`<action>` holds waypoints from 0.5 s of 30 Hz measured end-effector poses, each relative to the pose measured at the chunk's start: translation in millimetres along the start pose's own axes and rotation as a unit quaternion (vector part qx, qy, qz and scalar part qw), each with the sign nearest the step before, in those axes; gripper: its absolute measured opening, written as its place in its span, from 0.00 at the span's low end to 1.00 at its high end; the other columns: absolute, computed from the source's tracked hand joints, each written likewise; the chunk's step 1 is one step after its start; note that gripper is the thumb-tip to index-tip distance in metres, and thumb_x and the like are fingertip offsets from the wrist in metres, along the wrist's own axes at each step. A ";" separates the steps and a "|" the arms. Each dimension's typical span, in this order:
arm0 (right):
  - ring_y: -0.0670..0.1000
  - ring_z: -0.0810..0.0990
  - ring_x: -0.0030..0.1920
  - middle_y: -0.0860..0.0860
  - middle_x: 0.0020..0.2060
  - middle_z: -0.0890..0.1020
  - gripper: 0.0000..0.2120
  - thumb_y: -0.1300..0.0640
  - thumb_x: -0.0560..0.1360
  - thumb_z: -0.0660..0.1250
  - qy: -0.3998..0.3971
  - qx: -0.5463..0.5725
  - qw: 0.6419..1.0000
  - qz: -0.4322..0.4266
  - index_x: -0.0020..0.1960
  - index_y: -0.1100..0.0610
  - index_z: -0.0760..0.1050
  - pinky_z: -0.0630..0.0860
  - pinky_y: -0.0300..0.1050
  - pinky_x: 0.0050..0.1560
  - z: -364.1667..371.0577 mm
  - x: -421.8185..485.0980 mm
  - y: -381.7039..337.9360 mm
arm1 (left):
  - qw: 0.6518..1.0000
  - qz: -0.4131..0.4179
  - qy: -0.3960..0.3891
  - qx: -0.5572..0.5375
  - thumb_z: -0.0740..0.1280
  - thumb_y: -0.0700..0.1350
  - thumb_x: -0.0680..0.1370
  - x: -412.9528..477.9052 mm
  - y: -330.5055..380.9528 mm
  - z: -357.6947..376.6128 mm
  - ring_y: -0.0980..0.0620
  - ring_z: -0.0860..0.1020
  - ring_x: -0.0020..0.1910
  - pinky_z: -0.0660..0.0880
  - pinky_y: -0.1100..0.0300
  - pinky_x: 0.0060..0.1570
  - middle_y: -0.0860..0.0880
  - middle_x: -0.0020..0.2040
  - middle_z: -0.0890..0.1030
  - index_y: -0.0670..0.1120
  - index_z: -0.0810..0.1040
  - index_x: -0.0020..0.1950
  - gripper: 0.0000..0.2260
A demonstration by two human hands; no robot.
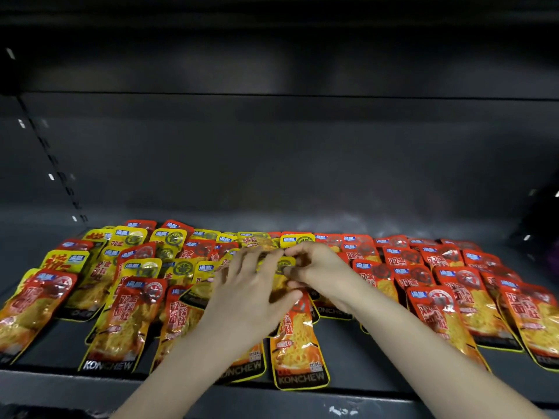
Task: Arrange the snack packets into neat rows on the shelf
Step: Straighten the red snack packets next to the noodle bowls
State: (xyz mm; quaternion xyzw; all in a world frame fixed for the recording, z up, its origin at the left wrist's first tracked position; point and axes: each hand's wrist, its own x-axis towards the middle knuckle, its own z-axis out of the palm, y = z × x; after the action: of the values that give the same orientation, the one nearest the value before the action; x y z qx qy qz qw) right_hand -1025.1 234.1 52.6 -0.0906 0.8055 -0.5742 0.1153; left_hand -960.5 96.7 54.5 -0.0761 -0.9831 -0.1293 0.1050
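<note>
**Both hands on one yellow packet at mid-shelf**

The snack packets (447,316) lay flat across the shelf (351,364). The red ones to the right overlapped in rough rows, while red and yellow were jumbled together to the left. The work at hand was a yellow packet (281,279) in the middle of the spread, among the mixed ones.

To do this step well, it seemed best to lift that packet just clear of its neighbours rather than drag it, since the glossy wrappers overlapped and would likely slide and carry others askew. It should then be squared to the row beside it and set down with even overlap.

The right hand (317,267) had its fingers (298,255) curled, and they appeared to pinch the packet's upper edge. The left hand (251,291) lay over the packet with its fingers (257,261) apart and nearly straight, the thumb against the lower part. Blur hid whether that hand truly gripped the packet or only steadied it.
</note>
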 end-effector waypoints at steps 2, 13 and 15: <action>0.45 0.80 0.34 0.51 0.39 0.72 0.14 0.69 0.75 0.64 -0.012 -0.004 1.000 -0.002 0.60 0.62 0.72 0.80 0.48 0.52 0.5 -1.7 -0.6 | 1.000 0.011 -0.012 0.021 0.55 0.65 0.75 -0.9 3.4 4.4 0.52 0.47 0.75 0.53 0.48 0.71 0.56 0.75 0.52 0.59 0.48 0.75 0.31; 0.53 0.77 0.57 0.52 0.56 0.79 0.16 0.50 0.77 0.64 0.032 -0.382 0.922 -0.044 0.63 0.54 0.70 0.72 0.42 0.53 -5.8 -40.7 -3.7 | 0.993 -0.005 0.015 0.118 0.59 0.56 0.78 4.9 -10.7 15.7 0.45 0.57 0.74 0.60 0.44 0.68 0.50 0.72 0.63 0.54 0.66 0.70 0.21; 0.54 0.74 0.61 0.53 0.61 0.75 0.24 0.45 0.75 0.65 0.016 -0.415 0.909 -0.034 0.67 0.54 0.64 0.72 0.46 0.57 1.8 -48.5 -1.2 | 0.991 0.016 0.034 0.132 0.71 0.54 0.70 6.9 -12.1 18.3 0.40 0.71 0.66 0.72 0.39 0.57 0.45 0.63 0.76 0.50 0.77 0.61 0.21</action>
State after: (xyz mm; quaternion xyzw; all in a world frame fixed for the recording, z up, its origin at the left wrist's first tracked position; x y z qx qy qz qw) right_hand -978.2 245.5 57.2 -0.1488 0.9693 -0.1929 0.0344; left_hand -972.7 91.0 35.9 -0.0726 -0.9861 0.0006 0.1498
